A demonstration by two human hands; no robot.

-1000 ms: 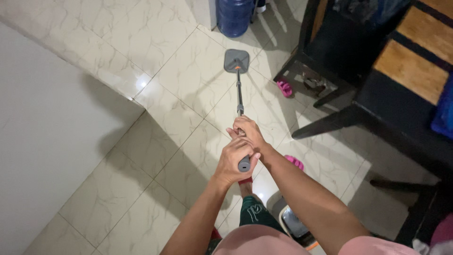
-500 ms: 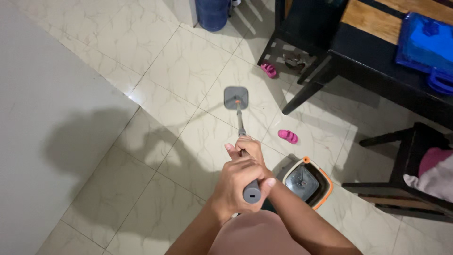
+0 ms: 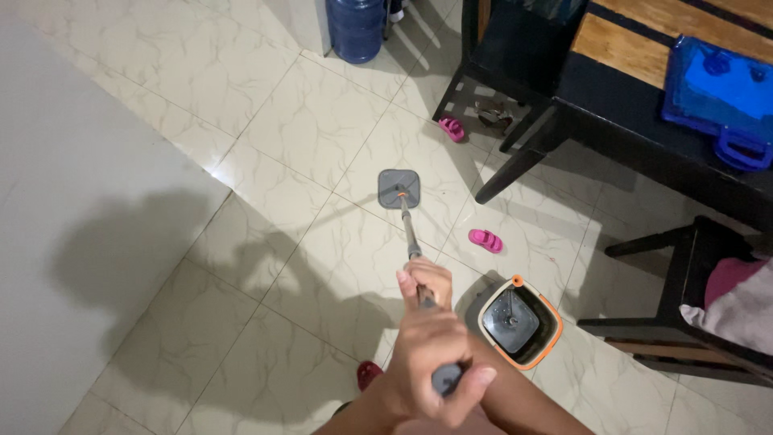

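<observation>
Left hand: the left hand [image 3: 435, 366] sits low in the frame, fingers [image 3: 475, 379] clamped round the grey top end of the mop handle [image 3: 412, 242], thumb lying over the end cap.
Right hand: the right hand [image 3: 427, 282] is just above it in the frame, further down the shaft, fingers wrapped shut on the handle.
Mop head: the flat grey square mop head [image 3: 400, 188] lies on the pale marbled floor tiles [image 3: 306, 129] at frame centre, the shaft running from it straight down to the hands.
What has changed: a second ago the mop head lay far up the frame, close to the blue water jug [image 3: 354, 28]; half a second ago it was nearer; now it is nearer again, well apart from the jug, and the hands have sunk toward the lower edge of the frame.
Reading of that: the mop appears to be on a pull stroke, drawn back across the tiles toward the person.
Beside the hands: a grey bucket with an orange rim [image 3: 519, 324] stands just right of the forearms.
Further out: a pink sandal [image 3: 485, 240] lies right of the shaft; a second pink sandal [image 3: 452, 129] lies by the legs of the dark table [image 3: 612, 121] at upper right, whose tabletop carries a blue plastic case [image 3: 717, 101].
Left of frame: a plain white wall [image 3: 72, 242] with the person's shadow on it.
</observation>
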